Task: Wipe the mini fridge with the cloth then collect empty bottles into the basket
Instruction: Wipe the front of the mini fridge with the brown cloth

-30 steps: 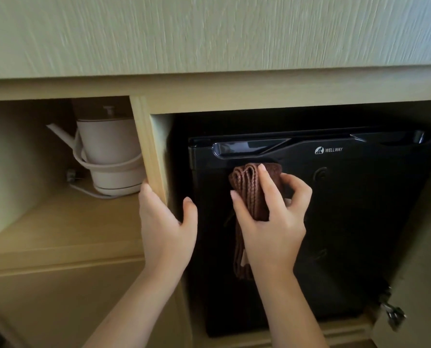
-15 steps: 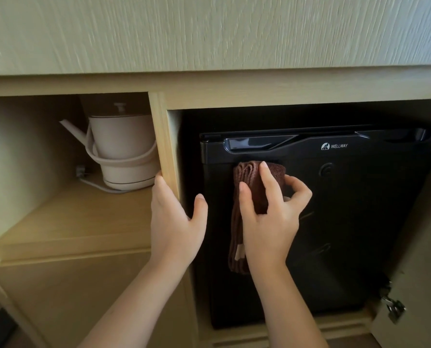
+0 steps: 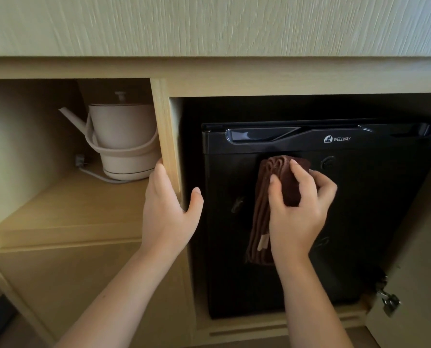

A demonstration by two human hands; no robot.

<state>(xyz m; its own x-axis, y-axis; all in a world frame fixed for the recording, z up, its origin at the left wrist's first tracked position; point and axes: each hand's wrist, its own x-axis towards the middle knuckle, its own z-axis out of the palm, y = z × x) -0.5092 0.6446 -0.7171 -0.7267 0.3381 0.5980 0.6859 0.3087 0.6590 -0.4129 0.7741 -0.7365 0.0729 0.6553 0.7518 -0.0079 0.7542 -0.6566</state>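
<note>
Mini fridge [image 3: 375, 222]: black, door closed, set in the right cabinet bay. Cloth [image 3: 279, 187]: brown, folded, pressed flat against the upper fridge door under the right hand [image 3: 297, 209], fingers curled over it. Left hand [image 3: 169, 212]: grips the wooden divider [image 3: 165, 136], kettle [image 3: 124, 144] in left bay.
</note>
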